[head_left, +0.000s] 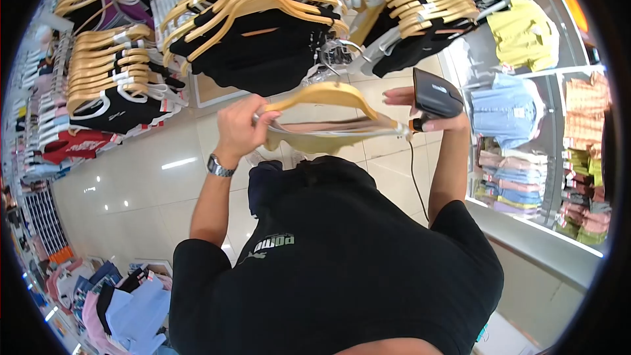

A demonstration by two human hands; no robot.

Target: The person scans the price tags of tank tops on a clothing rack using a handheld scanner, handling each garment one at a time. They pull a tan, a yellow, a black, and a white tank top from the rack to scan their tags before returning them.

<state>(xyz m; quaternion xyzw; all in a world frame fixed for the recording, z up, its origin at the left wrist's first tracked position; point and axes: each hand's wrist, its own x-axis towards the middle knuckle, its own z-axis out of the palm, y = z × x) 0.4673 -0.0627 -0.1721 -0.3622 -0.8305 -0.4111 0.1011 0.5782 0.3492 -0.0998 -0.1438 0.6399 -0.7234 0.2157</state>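
Observation:
My left hand (244, 125), with a metal wristwatch (220, 167), is closed around one end of a wooden hanger (322, 94) and the cloth on it. Pale yellowish, white and pinkish garments (322, 133) hang from this hanger, seen mostly edge-on from above. At the hanger's other end, my right hand (453, 121) grips a black handheld device (435, 94) that looks like a barcode scanner. Its handle is mostly hidden by the hand. A thin dark cord (418, 181) runs down from near it towards my right arm.
Racks of black clothes on wooden hangers (256, 3) stand in front. More hangers (108, 72) are at the left. Shelves at the right hold a yellow shirt (522, 34), a blue shirt (506, 110) and folded stacks. Folded clothes (135, 312) lie at lower left. Tiled floor (141, 177) runs between.

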